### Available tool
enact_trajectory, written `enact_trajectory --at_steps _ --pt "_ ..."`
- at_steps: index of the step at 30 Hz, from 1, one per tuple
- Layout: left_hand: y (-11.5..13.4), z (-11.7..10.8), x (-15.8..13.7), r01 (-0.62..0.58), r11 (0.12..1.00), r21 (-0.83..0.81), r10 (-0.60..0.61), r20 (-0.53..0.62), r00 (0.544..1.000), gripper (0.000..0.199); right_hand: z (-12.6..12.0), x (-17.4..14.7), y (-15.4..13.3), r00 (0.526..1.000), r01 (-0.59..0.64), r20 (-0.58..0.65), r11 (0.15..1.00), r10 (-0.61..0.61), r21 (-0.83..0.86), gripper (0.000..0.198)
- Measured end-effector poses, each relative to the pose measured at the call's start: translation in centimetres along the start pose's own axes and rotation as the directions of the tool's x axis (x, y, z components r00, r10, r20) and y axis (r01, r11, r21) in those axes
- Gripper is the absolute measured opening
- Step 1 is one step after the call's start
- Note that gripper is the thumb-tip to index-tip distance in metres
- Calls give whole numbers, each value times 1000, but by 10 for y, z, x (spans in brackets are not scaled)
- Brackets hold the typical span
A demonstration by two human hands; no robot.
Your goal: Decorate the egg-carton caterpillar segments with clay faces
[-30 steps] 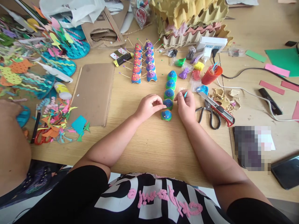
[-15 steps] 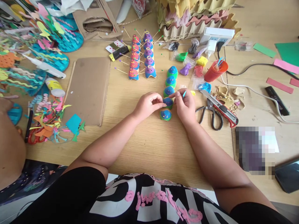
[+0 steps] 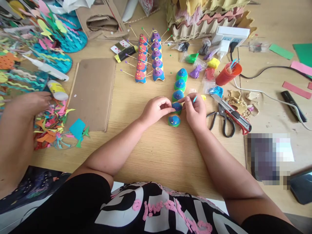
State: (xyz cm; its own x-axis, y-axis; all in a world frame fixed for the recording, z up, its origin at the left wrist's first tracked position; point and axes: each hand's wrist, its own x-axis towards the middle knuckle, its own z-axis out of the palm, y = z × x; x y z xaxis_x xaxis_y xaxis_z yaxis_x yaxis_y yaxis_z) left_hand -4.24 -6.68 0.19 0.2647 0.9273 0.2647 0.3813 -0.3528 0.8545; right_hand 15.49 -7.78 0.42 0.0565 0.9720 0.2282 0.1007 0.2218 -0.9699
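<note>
Light fairly bright, diffuse; direction cannot be told. Table [image 3: 151, 162] paler at the far side, duller near; shadows beside left hand [image 3: 158, 110] and right hand [image 3: 195, 110] faint, soft-edged. Power strip [image 3: 230, 34] nearly washed out. Wide-angle stretch toward the edges; neighbour's arm [image 3: 18, 130] at the left margin soft, slightly smeared. Fine marks on blue cups [image 3: 180, 84] indistinct. Coarse pixel block [image 3: 263, 157] masks an item at right
</note>
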Motion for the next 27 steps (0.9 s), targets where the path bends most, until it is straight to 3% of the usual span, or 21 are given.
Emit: enact_trajectory --at_steps 14,21,27 --pt "-1 0 0 13 999 -32 -13 -4 1000 38 0 1 3 1000 4 -13 1000 -4 6 49" --pt "-2 0 1 75 981 -180 -81 -29 996 55 -1 2 4 999 -18 -28 999 19 28 53" --pt "0 1 0 52 985 -163 -65 -74 995 44 -2 3 2 1000 -8 15 1000 8 -2 48"
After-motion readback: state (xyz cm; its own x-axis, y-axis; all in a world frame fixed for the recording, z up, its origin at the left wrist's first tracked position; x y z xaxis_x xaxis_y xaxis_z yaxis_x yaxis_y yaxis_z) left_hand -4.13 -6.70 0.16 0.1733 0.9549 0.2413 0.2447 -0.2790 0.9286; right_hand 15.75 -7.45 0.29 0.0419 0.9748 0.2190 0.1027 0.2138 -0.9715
